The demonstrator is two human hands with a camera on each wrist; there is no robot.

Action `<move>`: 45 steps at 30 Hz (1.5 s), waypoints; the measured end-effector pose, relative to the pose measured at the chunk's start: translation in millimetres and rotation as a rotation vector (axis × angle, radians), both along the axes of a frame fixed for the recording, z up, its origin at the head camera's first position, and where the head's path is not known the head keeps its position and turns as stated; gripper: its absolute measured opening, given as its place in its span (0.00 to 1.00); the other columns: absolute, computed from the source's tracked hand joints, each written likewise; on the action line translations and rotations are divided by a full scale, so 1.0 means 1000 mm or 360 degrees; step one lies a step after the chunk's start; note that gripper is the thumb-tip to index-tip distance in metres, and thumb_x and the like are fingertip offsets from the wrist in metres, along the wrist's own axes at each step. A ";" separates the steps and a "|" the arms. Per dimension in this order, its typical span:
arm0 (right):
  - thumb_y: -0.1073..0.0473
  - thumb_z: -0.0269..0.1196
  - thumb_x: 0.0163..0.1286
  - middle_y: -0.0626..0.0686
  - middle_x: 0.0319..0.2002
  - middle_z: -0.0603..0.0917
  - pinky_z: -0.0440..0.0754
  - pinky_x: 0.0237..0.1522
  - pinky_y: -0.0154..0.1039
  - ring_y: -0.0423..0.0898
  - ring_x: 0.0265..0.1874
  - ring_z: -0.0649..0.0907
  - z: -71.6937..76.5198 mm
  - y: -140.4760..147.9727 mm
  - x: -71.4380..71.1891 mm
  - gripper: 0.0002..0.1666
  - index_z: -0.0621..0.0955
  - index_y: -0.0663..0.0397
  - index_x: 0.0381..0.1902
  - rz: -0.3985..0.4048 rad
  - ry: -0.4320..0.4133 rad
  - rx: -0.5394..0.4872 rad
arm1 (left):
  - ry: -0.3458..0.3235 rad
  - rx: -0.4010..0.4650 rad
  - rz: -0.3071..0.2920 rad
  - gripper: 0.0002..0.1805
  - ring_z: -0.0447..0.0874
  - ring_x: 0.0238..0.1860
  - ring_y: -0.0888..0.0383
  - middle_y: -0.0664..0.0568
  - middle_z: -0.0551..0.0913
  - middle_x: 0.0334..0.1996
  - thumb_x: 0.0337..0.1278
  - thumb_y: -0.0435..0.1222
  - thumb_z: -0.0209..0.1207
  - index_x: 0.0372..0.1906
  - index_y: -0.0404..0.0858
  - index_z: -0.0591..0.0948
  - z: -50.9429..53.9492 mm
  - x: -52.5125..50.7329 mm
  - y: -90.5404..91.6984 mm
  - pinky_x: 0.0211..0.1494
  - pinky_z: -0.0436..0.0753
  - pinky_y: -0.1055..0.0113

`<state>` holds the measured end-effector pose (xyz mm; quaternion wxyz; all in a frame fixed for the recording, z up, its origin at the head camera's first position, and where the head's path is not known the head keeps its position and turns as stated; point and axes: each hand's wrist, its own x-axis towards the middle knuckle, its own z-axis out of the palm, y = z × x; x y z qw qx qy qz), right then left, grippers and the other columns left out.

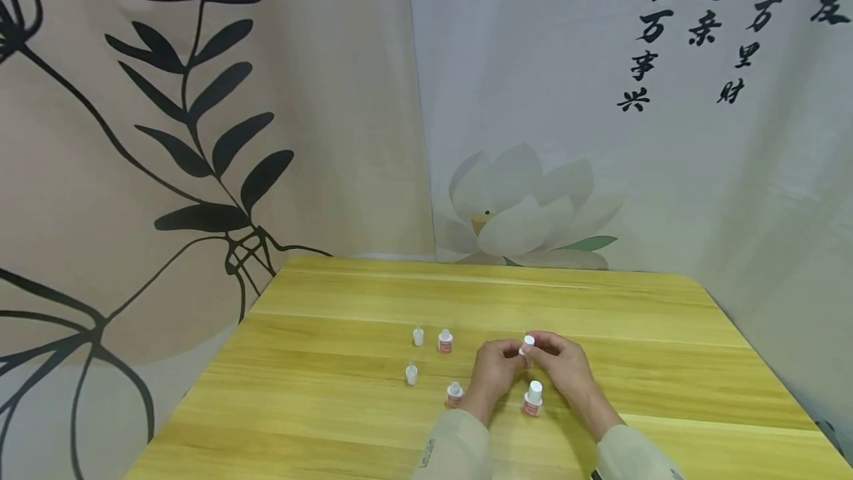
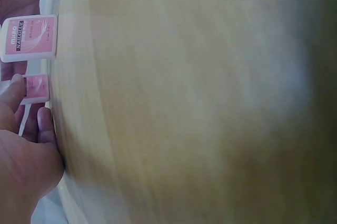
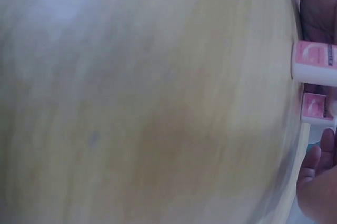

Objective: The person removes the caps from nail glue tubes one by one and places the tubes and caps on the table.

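A small white nail glue bottle [image 2: 37, 88] with a pink label is held upright between both hands. My left hand [image 1: 494, 370] grips its body, the thumb over the label in the left wrist view. My right hand [image 1: 565, 367] pinches around its white cap [image 1: 529, 341]; the fingers partly hide the contact. Just in front of the hands stands another nail glue bottle [image 1: 533, 400], its cap on. To the left are two uncapped bottles, one farther back [image 1: 445, 341] and one [image 1: 455, 395] beside my left wrist.
Two loose white caps, one behind [image 1: 417, 336] and one in front [image 1: 411, 374], stand left of the uncapped bottles with their thin stems up. Everything is on a yellow wooden table [image 1: 320, 406]. A patterned curtain [image 1: 346, 110] hangs behind the table's far edge.
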<state>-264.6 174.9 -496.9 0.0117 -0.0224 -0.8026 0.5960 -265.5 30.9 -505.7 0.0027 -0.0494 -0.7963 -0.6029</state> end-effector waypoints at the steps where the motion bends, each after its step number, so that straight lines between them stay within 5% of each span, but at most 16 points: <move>1: 0.52 0.69 0.66 0.53 0.48 0.84 0.78 0.47 0.35 0.45 0.46 0.79 0.000 0.000 0.000 0.25 0.81 0.60 0.56 -0.0001 -0.0004 0.0002 | -0.0001 -0.0003 0.0001 0.04 0.82 0.39 0.63 0.57 0.87 0.33 0.56 0.33 0.68 0.36 0.40 0.89 0.000 0.000 0.000 0.47 0.81 0.66; 15: 0.52 0.70 0.65 0.53 0.43 0.83 0.77 0.43 0.35 0.46 0.42 0.78 0.005 -0.004 0.001 0.21 0.82 0.61 0.47 -0.0075 0.0007 0.0037 | -0.0002 0.0018 0.0003 0.06 0.82 0.39 0.63 0.55 0.88 0.34 0.56 0.32 0.68 0.38 0.40 0.89 0.001 0.002 0.000 0.47 0.81 0.65; 45: 0.53 0.67 0.68 0.54 0.51 0.85 0.75 0.51 0.36 0.47 0.51 0.79 0.004 -0.004 0.002 0.24 0.81 0.61 0.57 -0.0046 -0.0024 -0.0020 | 0.0009 -0.0011 -0.0019 0.06 0.81 0.38 0.63 0.54 0.87 0.35 0.56 0.32 0.68 0.39 0.39 0.89 0.001 0.001 -0.001 0.47 0.81 0.65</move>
